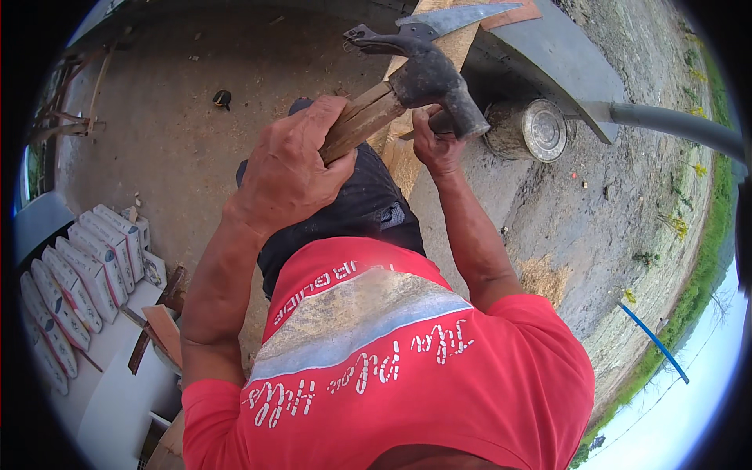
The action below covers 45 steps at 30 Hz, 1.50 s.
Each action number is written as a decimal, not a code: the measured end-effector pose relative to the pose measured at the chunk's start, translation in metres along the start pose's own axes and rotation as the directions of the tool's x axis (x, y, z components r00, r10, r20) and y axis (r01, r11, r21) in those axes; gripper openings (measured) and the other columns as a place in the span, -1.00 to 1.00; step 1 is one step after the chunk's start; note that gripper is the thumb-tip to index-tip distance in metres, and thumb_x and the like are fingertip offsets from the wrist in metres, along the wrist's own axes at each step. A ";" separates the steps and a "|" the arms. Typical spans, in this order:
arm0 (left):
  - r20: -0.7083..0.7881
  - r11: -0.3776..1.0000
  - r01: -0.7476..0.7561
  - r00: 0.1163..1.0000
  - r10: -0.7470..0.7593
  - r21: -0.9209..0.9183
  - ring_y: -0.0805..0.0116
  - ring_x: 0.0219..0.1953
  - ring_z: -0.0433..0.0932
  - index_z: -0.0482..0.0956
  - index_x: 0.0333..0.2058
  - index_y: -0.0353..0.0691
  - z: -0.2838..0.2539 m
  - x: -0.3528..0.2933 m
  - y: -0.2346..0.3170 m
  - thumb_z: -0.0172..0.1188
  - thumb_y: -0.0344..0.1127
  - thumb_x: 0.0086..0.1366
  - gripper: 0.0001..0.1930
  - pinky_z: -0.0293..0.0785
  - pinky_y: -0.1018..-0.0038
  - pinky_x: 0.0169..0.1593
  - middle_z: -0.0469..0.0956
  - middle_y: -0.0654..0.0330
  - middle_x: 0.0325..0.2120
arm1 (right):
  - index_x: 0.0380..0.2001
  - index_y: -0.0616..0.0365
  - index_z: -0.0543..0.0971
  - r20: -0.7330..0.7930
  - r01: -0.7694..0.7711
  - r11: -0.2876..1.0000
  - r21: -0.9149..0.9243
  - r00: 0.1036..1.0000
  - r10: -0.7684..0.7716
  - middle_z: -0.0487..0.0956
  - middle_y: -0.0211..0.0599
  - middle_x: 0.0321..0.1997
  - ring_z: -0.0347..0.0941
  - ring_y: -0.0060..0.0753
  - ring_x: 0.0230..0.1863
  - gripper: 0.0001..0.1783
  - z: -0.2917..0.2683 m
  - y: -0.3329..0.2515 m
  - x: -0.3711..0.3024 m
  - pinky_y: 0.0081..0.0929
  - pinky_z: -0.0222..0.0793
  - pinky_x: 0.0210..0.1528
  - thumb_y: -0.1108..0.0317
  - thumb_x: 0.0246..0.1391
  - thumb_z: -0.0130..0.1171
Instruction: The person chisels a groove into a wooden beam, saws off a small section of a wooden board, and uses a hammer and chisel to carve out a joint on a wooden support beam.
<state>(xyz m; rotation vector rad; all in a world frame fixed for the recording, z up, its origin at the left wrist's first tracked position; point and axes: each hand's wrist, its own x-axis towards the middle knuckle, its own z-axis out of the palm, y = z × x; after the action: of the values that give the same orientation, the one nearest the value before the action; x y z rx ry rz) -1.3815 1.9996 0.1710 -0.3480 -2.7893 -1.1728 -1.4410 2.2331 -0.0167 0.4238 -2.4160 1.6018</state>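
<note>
My left hand (288, 160) is wrapped round the worn wooden handle of a claw hammer (431, 76). Its dark metal head is raised in front of me, claw to the left and striking face to the right. Beyond and below the head, my right hand (436, 150) is closed on a dark tool (442, 122); the hammer head covers part of it, so its exact kind is unclear. That hand is at a long wooden plank (403, 168), which runs away from me beside my legs. A handsaw (470, 16) lies across the plank's far end.
A cement-crusted bucket (543, 131) lies to the right of my right hand, near a grey pipe (674, 121). Sawdust (546, 278) covers some ground at right. Several stacked white sacks (86, 274) and loose boards (163, 333) are at left. A small black object (222, 99) sits on the floor.
</note>
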 end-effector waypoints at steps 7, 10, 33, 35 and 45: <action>0.354 0.965 -0.023 0.932 -0.073 0.260 -0.14 -0.37 0.60 0.33 -0.03 -0.22 -0.004 0.016 0.045 0.29 -0.48 0.05 -0.51 0.51 0.09 -0.27 0.59 -0.08 -0.38 | -0.02 0.10 0.54 0.022 -0.038 0.999 0.000 0.999 0.038 0.59 -0.24 -0.12 0.50 -0.17 -0.02 -0.57 0.009 0.016 -0.014 -0.24 0.36 0.12 0.32 0.00 0.35; 0.295 0.889 -0.173 0.954 0.045 0.425 -0.20 -0.40 0.57 0.30 -0.06 -0.19 -0.003 0.015 0.034 0.29 -0.46 0.05 -0.52 0.49 0.03 -0.27 0.58 -0.08 -0.41 | -0.13 0.13 0.59 -0.035 0.170 0.960 -0.222 0.983 -0.182 0.62 -0.16 -0.26 0.54 -0.09 -0.15 -0.62 0.010 -0.012 0.002 -0.23 0.43 -0.02 0.33 -0.08 0.36; 0.165 0.939 0.247 0.943 -0.290 0.239 -0.26 -0.27 0.55 0.34 -0.06 -0.20 -0.027 -0.002 0.011 0.25 -0.40 0.11 -0.59 0.42 0.01 -0.15 0.56 -0.17 -0.41 | -0.40 0.23 0.61 0.080 -0.088 0.994 -0.070 0.992 0.093 0.66 -0.25 -0.44 0.61 -0.31 -0.37 -0.73 0.009 -0.015 0.065 -0.32 0.48 -0.26 0.25 -0.06 0.41; 0.136 0.955 0.184 0.966 -0.219 0.233 -0.26 -0.33 0.57 0.33 -0.11 -0.23 -0.025 -0.003 0.006 0.26 -0.43 0.08 -0.60 0.46 0.00 -0.21 0.56 -0.19 -0.48 | -0.24 0.27 0.63 0.315 -0.275 0.864 -0.422 0.849 0.424 0.68 0.00 -0.27 0.61 0.06 -0.15 -0.54 -0.002 -0.005 0.074 -0.11 0.49 -0.10 0.09 -0.07 0.38; 0.174 0.912 0.338 0.908 -0.381 0.233 -0.29 -0.23 0.53 0.37 -0.05 -0.19 -0.020 -0.013 -0.011 0.26 -0.37 0.10 -0.57 0.42 -0.02 -0.13 0.56 -0.16 -0.29 | -0.39 0.41 0.66 0.369 -0.458 0.642 -0.615 0.552 0.748 0.66 0.18 -0.29 0.64 0.03 -0.18 -0.42 0.011 0.052 0.019 -0.19 0.53 -0.11 0.02 -0.27 0.47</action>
<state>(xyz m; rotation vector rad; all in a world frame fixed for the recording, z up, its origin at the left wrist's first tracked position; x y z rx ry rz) -1.3715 1.9756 0.1747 0.0723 -3.2300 -0.9460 -1.4774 2.2399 -0.0591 -0.0903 -3.6534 1.0677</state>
